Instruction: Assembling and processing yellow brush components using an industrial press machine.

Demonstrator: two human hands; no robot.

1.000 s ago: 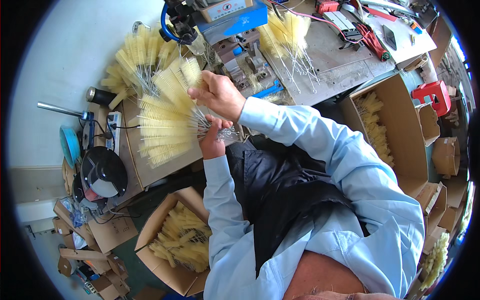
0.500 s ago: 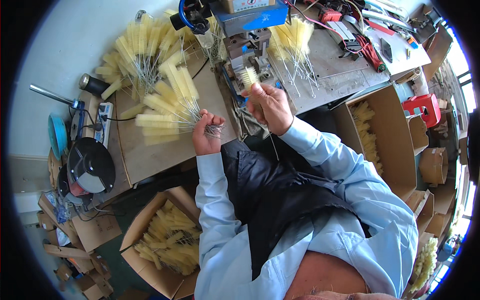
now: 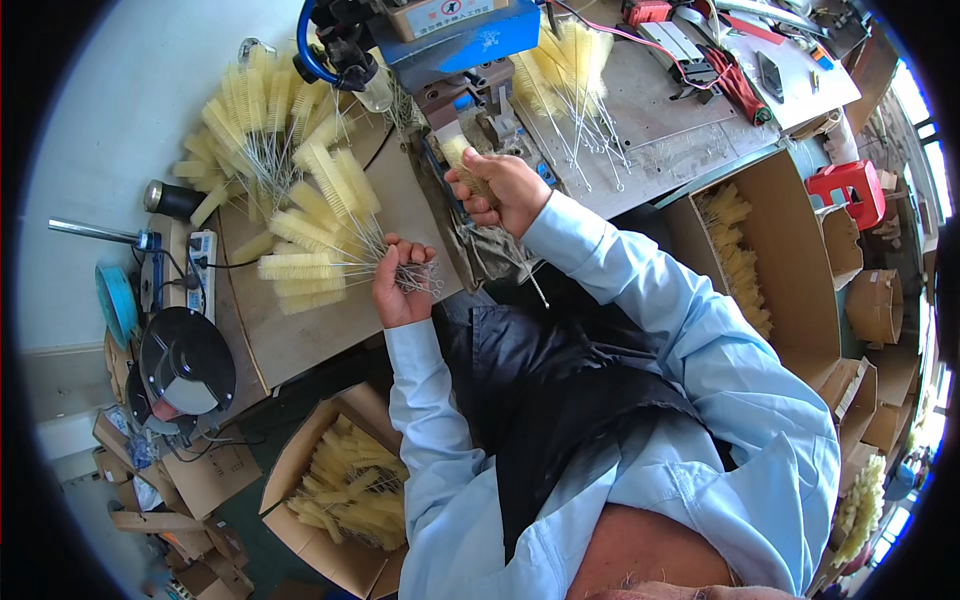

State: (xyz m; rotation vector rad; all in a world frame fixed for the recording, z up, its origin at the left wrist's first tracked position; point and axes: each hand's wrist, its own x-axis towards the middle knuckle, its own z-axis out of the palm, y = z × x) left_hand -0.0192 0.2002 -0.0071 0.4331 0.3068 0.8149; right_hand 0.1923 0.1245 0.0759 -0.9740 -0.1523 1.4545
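Observation:
My left hand (image 3: 402,285) is closed round the wire stems of a bunch of pale yellow bottle brushes (image 3: 325,240), whose bristle heads fan out to the left over the bench. In my right hand (image 3: 505,192) is a single bottle brush (image 3: 458,152), gripped by its bristles. Its head points up at the metal jaws of a blue bench machine (image 3: 470,45), and its looped wire end hangs down toward my lap. Whether the brush tip touches the machine cannot be made out.
More brushes (image 3: 255,115) lie heaped at the bench's far left, and another pile (image 3: 570,75) rests right of the machine. Cardboard boxes of brushes stand at lower left (image 3: 330,570) and right (image 3: 800,270). A black reel (image 3: 187,360) sits by the bench's left edge.
My right hand has moved left and slightly down with its brush, bringing the head close under the machine's jaws. My left hand still holds the bunch, and the whole view has shifted slightly.

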